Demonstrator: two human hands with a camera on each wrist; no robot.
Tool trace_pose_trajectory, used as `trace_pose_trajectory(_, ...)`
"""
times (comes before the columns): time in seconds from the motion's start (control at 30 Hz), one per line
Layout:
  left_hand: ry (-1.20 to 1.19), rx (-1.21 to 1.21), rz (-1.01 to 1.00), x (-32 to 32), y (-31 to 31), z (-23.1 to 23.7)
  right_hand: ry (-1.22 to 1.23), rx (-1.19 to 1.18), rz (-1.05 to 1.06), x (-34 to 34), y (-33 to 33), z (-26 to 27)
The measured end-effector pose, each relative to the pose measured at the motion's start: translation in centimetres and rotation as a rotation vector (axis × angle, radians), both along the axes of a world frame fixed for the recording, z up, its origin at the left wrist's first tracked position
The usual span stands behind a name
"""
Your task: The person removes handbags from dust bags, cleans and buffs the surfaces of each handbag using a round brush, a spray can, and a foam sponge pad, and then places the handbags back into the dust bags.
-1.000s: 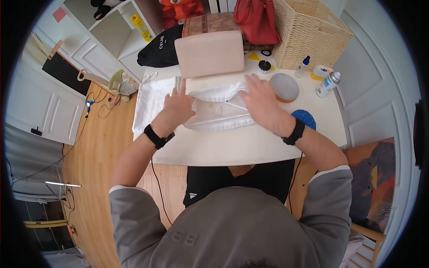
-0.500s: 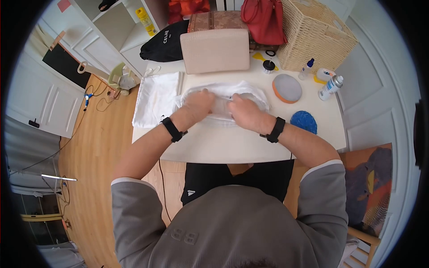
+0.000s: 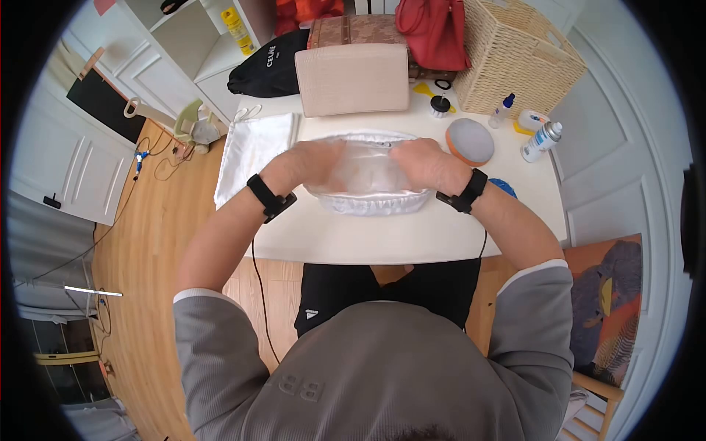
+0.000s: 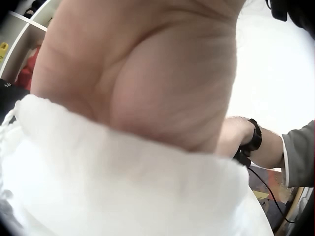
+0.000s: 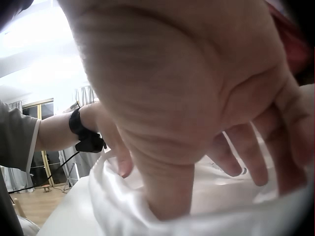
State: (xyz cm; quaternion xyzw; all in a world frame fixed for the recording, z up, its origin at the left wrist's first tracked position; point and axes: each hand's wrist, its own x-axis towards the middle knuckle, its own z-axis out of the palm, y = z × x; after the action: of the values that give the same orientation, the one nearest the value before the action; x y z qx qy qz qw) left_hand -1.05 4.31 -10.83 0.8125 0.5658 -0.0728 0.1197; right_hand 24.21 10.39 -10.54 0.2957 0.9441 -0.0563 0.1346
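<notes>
A white satin drawstring dust bag (image 3: pixel 373 204) lies on the table, its gathered mouth spread wide in an oval. My left hand (image 3: pixel 318 163) reaches into the left side of that mouth, blurred by motion. In the left wrist view, white cloth (image 4: pixel 123 182) hides its fingers. At the opposite side, my right hand (image 3: pixel 428 165) is inside the mouth. Its thumb and spread fingers (image 5: pixel 246 152) point down into the bag in the right wrist view, with the rim cloth around them. A second white drawstring bag (image 3: pixel 246 158) lies flat left of my left hand.
A pale pink bag (image 3: pixel 353 81) stands behind the dust bag. A black pouch (image 3: pixel 272 67), red handbag (image 3: pixel 432 33) and woven basket (image 3: pixel 518 62) line the back. At right are a grey-topped orange round pad (image 3: pixel 471 141), a spray can (image 3: pixel 542 142) and a blue round item (image 3: pixel 504 187).
My hands came together over the dust bag, then moved apart inside its mouth. The bag went from lying flattened to having its opening spread in a rounded oval.
</notes>
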Motion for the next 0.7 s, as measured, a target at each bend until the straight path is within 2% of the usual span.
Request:
trace_pose_trajectory(0.13, -0.08, 0.019, 0.105, 1.0, 1.9, -2.1, 0.108, -0.023, -0.043, -1.5, 0.4, -2.6)
trace_pose_trajectory(0.2, 0.132, 0.089, -0.018, 1.1, 2.6, -3.7, 0.232, 0.023, 0.034, -1.5, 1.4, -4.6)
trace_pose_trajectory(0.23, 0.131, 0.089, -0.017, 1.5, 2.4, -3.0, 0.231, 0.023, 0.035, -1.3, 1.4, -4.4)
trace_pose_trajectory(0.3, 0.343, 0.101, -0.129, 2.5, 1.5, -1.0, 0.191, 0.069, 0.015, -0.7, 1.2, -3.4)
trace_pose_trajectory(0.33, 0.343, 0.099, -0.13, 1.9, 1.6, -1.4, 0.191, 0.067, 0.014, -0.4, 1.2, -2.8)
trace_pose_trajectory(0.4, 0.363, 0.38, -0.169, -0.4, 1.8, -2.8, 0.12, 0.105, -0.045, 0.3, 1.3, -1.9)
trace_pose_trajectory(0.53, 0.336, 0.203, -0.146, -1.6, 2.0, -2.3, 0.124, 0.127, 0.043, 1.0, 2.4, -2.7)
trace_pose_trajectory(0.6, 0.192, 0.123, -0.11, -1.6, 1.5, -1.3, -0.059, 0.006, -0.015, 0.3, 2.3, -2.2)
trace_pose_trajectory(0.7, 0.105, -0.008, -0.047, -1.2, 1.4, 0.9, -0.044, -0.029, 0.014, 0.4, 2.8, -2.4)
